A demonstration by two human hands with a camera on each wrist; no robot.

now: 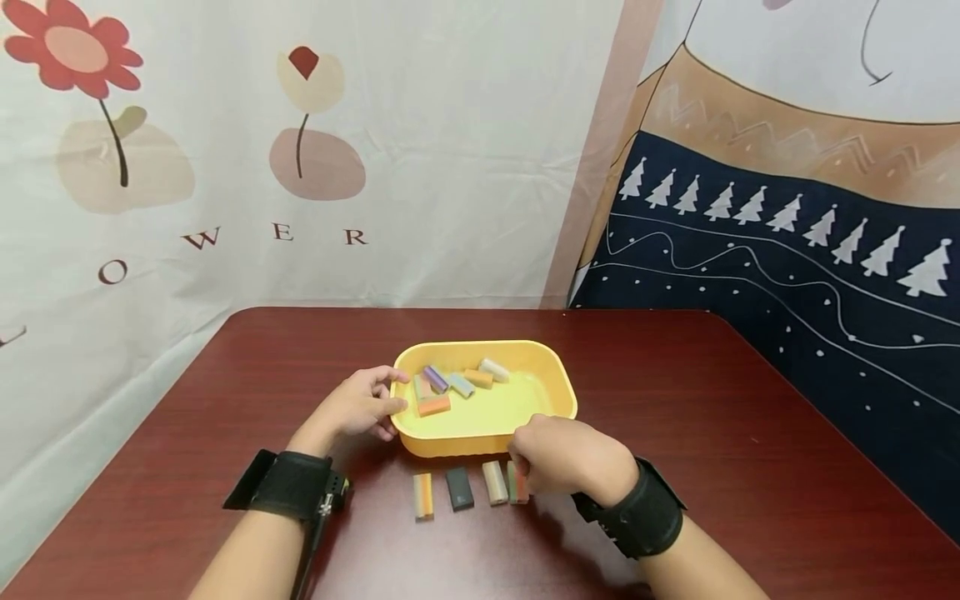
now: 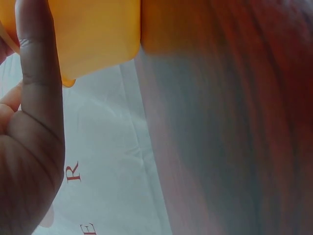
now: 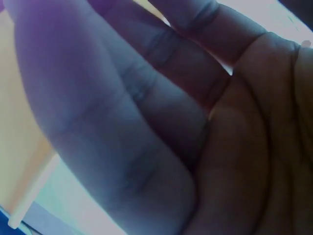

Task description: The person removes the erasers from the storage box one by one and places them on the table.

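A yellow tray [image 1: 525, 400] sits mid-table with several small coloured blocks in its far left part, among them a purple block [image 1: 435, 379] and an orange block [image 1: 433, 406]. My left hand [image 1: 386, 398] grips the tray's left rim, thumb on top; in the left wrist view a finger [image 2: 34, 98] lies against the yellow tray wall [image 2: 98, 34]. A row of blocks lies in front of the tray: striped orange [image 1: 423, 496], dark grey [image 1: 459, 487], tan [image 1: 494, 482], and red-green [image 1: 517, 485]. My right hand [image 1: 525, 467] curls down over the red-green block, pinching it. The right wrist view shows only curled fingers [image 3: 122, 122].
The dark red table [image 1: 712, 417] extends wide on both sides of the tray. Patterned cloth hangs behind it, a flower print [image 1: 225, 167] on the left and dark blue with trees [image 1: 787, 250] on the right. Black wrist straps [image 1: 288, 483] sit on both forearms.
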